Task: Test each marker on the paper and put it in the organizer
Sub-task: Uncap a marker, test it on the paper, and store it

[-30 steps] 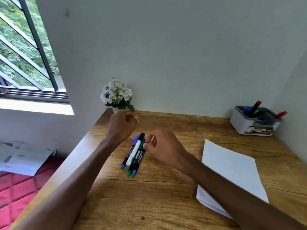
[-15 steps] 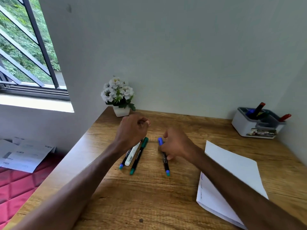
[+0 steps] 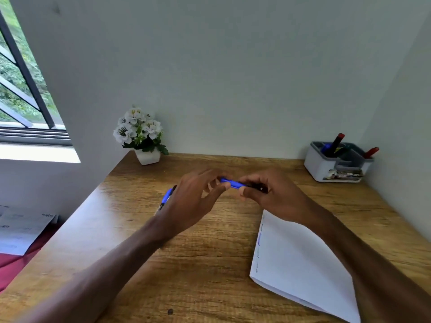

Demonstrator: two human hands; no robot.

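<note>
Right hand [image 3: 272, 197], fingers curled, grips the black barrel of a blue-capped black marker pen [image 3: 233, 184], which is held roughly level in the air. Left hand [image 3: 193, 201] meets it from the opposite side, thumb and fingertips pinching the blue cap and the palm half open. Motion blur hides whether the cap is fully seated. The held marker sits just beyond the far left corner of the white sheet of paper [image 3: 303, 264], above the brown wooden desk [image 3: 210, 276] on which the paper lies at an angle. Faint test strokes, one of them bluish, run down the paper's left edge. Left of the paper, mostly hidden behind the left hand, a second blue-capped marker [image 3: 166, 198] lies on the desk. Well beyond the paper, to its right and close to the wall corner, stands the grey and white plastic desk organizer [image 3: 335, 169]. It holds two red-capped markers [image 3: 337, 141] leaning upright in separate compartments and a blue marker [image 3: 326, 147] beside the taller red one. Well beyond the paper to its left, against the pale wall, stands a small white pot of white artificial flowers [image 3: 142, 136]. Farther left of the paper are a barred window [image 3: 21, 89] and, below desk level, loose printed sheets [image 3: 21, 229] on a red mat [image 3: 14, 259].
</note>
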